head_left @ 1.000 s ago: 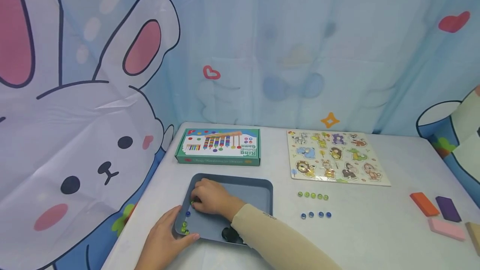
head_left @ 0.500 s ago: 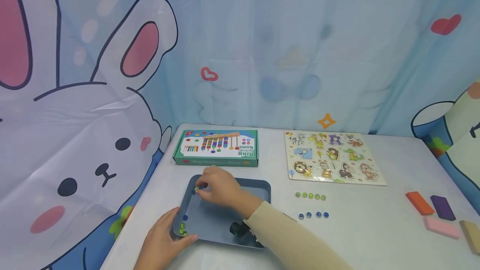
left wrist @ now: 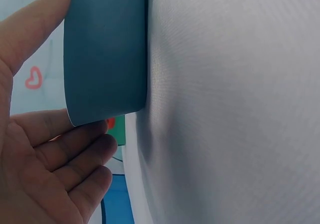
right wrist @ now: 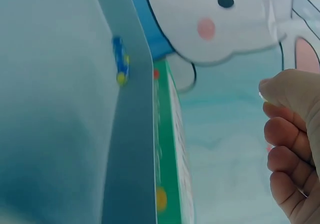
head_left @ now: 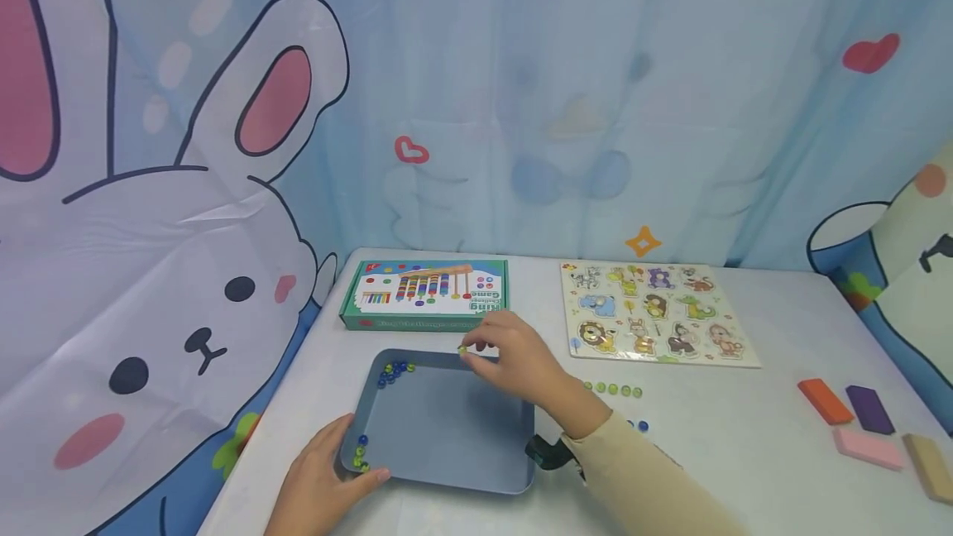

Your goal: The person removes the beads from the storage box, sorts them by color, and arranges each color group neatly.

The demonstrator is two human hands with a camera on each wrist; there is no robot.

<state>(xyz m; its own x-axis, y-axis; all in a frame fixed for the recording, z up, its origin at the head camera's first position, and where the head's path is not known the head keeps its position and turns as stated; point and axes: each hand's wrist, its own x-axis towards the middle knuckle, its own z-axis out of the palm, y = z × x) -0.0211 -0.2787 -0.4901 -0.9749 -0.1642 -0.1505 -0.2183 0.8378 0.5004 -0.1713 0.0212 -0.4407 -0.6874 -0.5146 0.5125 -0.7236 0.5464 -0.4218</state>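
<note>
My left hand holds the near left corner of a grey-blue tray, its thumb at the rim and its fingers along the outer wall. A yellow-green marble is pinched between the thumb and forefinger of my right hand, raised over the tray's far rim. Blue and yellow-green marbles cluster in the far left corner. More yellow-green ones and a blue marble lie near the left hand. In the right wrist view the pinched marble is mostly hidden behind the thumb.
Right of the tray sits a row of green marbles; the right arm partly covers a row of blue marbles. Behind stand a ring game box and an animal puzzle board. Coloured blocks lie far right.
My right hand has left the tray's far left corner, moving right and up with a yellow-green marble, uncovering the cluster there. The left hand stays at the tray.
</note>
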